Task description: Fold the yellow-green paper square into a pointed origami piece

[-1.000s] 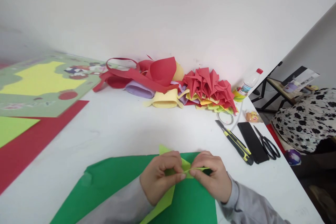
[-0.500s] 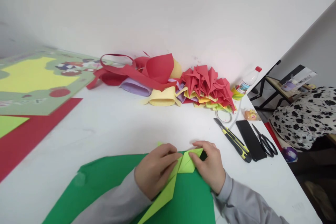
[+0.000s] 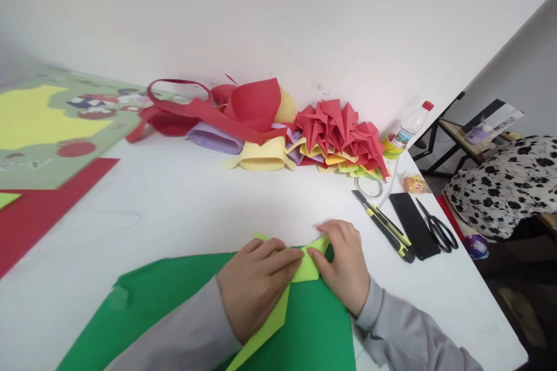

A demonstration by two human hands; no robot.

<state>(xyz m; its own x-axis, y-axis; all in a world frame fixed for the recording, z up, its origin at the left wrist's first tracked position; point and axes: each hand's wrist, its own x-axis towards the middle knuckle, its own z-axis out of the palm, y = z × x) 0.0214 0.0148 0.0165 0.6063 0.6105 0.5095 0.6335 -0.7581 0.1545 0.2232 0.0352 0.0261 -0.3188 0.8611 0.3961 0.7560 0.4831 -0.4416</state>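
My L hand lies flatter now atop folded lime-green paper, pinch unclear; R hand pinches its end, fold prob. setting.

A red-capped bottle stands near a wrapped snack and black scissors.

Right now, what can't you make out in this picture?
Head view throughout:
- Lime-green folded paper: middle hidden by the left hand.
- Green sheet: near side cut off by the bottom edge.
- Plastic bottle: label lettering too small.
- Floral-print fabric: cut off by the right edge.
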